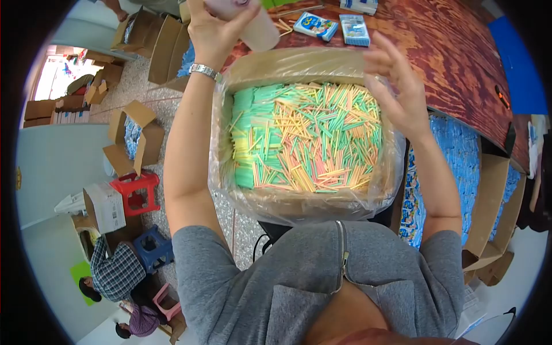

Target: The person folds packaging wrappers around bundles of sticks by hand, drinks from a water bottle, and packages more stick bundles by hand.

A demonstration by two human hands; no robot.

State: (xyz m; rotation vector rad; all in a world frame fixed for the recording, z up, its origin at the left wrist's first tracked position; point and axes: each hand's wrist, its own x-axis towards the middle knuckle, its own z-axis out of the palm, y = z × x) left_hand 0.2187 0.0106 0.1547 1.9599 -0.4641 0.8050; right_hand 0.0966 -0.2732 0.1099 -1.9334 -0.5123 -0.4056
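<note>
My left hand [215, 29], a metal watch on its wrist, is closed around a translucent plastic bottle [260, 31] beyond the far left corner of a carton. The bottle's top is cut off by the frame edge. My right hand [399, 92] is at the carton's far right corner, fingers spread and slightly blurred, with nothing in it. Between my arms stands the cardboard carton lined with a clear plastic bag [299, 208]. Thin pink, green and yellow sticks [313, 138] fill it, neatly stacked at the left and jumbled elsewhere.
On the reddish wood-grain table [448, 63] lie small blue-and-white packs [315, 26] and a few loose sticks. Cartons of blue packs [454, 167] stand at my right. Open cartons [135, 138], a red stool [136, 192] and a blue stool [154, 248] are leftward, near two people.
</note>
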